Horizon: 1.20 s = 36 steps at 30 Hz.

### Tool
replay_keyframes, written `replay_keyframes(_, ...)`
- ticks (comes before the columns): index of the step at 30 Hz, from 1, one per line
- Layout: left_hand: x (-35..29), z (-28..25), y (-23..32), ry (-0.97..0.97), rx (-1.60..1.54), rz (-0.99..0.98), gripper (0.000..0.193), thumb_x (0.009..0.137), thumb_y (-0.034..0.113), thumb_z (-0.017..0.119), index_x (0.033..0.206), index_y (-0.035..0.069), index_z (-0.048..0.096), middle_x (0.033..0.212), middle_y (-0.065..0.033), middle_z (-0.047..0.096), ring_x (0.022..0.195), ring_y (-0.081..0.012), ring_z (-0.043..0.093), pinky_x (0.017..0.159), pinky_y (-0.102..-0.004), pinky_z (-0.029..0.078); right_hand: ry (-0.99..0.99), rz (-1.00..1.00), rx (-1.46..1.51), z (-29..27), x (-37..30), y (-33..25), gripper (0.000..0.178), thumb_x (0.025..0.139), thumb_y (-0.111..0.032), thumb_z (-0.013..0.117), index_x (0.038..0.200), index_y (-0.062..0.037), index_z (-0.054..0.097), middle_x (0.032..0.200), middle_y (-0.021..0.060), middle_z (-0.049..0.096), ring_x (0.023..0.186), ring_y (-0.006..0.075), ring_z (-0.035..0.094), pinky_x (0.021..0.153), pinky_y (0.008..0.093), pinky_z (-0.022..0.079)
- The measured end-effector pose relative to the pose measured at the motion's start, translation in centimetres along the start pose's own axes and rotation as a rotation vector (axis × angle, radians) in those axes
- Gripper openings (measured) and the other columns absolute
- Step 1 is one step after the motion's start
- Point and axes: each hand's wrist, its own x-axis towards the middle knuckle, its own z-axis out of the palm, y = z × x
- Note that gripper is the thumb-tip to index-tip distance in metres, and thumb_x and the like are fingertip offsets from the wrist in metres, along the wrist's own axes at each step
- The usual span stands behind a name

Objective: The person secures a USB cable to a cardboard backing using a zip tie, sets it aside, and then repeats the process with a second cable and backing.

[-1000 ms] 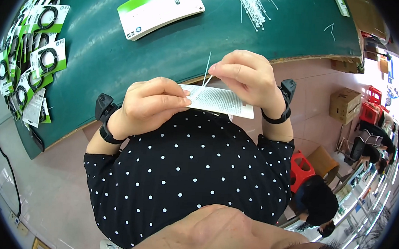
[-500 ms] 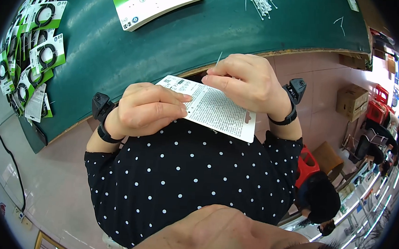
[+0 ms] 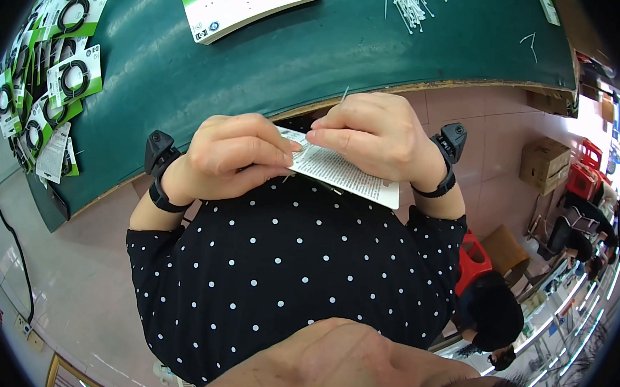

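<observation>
A white cardboard hang card [image 3: 350,176] with dense small print is tilted in front of my chest. My left hand [image 3: 238,157] pinches its left edge between thumb and fingers. Over the card's far side, my right hand [image 3: 374,137] is closed with thumb and forefinger together. A thin pale cable tie [image 3: 345,94] sticks up from those fingers; its lower end is hidden. Something dark shows under the card's near edge, too little of it to name. Both wrists wear black straps with small black devices.
On the green table [image 3: 275,74] lies a stack of white and green cards [image 3: 254,9]. Loose white cable ties [image 3: 409,8] are farther right. Carded black coiled cables [image 3: 72,80] pile up at the left. A cardboard box [image 3: 545,165] and red stools [image 3: 474,260] stand at right, near other people.
The card has tipped to a flatter angle, so less of its face shows. My right hand has shifted slightly left and nearer, and my left hand slightly up and right.
</observation>
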Motion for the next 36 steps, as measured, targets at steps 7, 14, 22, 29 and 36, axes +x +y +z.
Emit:
replay_keyframes(7, 0.5, 0.2, -1.3, 0.042, -0.193, -0.061, 0.021, 0.07, -0.007, 0.077, 0.085, 0.001, 0.063, 0.096, -0.0154, 0.069, 0.08, -0.0246, 0.069, 0.071, -0.0283, 0.055, -0.055, 0.238, 0.333, 0.3, 0.3, 0.3, 0.011, 0.075, -0.006, 0.074, 0.086, -0.003, 0.07, 0.078, 0.0051, 0.065, 0.064, 0.0163, 0.062, 0.053, 0.0257, 0.048)
replay_keyframes(14, -0.3, 0.7, -2.3, 0.146, -0.486, -0.373, 0.021, 0.074, -0.011, 0.073, 0.086, 0.0, 0.06, 0.099, -0.0185, 0.068, 0.087, -0.0207, 0.068, 0.075, -0.0285, 0.056, -0.2, 0.695, 0.715, 0.3, -0.9, 3.0, 0.012, 0.08, -0.01, 0.072, 0.089, -0.0032, 0.07, 0.085, 0.0043, 0.066, 0.076, 0.0109, 0.062, 0.064, 0.0225, 0.049)
replay_keyframes(22, -0.3, 0.2, -2.7, 0.337, -0.829, -0.537, 0.018, 0.078, -0.011, 0.071, 0.09, -0.005, 0.059, 0.104, -0.0187, 0.066, 0.091, -0.0186, 0.067, 0.079, -0.0284, 0.057, 0.121, 0.572, 0.999, 2.7, -2.5, 5.2, 0.025, 0.082, -0.017, 0.072, 0.101, 0.0003, 0.069, 0.094, 0.0065, 0.068, 0.085, 0.0151, 0.063, 0.075, 0.0227, 0.05)
replay_keyframes(29, -0.2, -0.8, -1.1, 0.553, -0.055, -0.289, 0.02, 0.075, -0.011, 0.071, 0.089, -0.003, 0.061, 0.099, -0.0163, 0.069, 0.086, -0.0207, 0.07, 0.074, -0.0284, 0.057, 0.887, 0.742, 0.591, 0.7, -2.0, 5.5, 0.024, 0.095, -0.02, 0.06, 0.096, 0.0038, 0.065, 0.092, 0.0118, 0.066, 0.078, 0.0137, 0.061, 0.066, 0.0244, 0.049)
replay_keyframes(36, 0.1, 0.8, -2.1, 0.504, 0.748, 0.023, 0.019, 0.069, -0.007, 0.072, 0.085, 0.001, 0.063, 0.093, -0.0109, 0.072, 0.081, -0.0251, 0.071, 0.067, -0.0293, 0.055, 0.348, 1.038, 1.008, 4.0, 2.3, -0.6, 0.019, 0.095, -0.015, 0.059, 0.099, 0.0026, 0.065, 0.086, 0.0092, 0.067, 0.066, 0.0097, 0.059, 0.055, 0.021, 0.047)
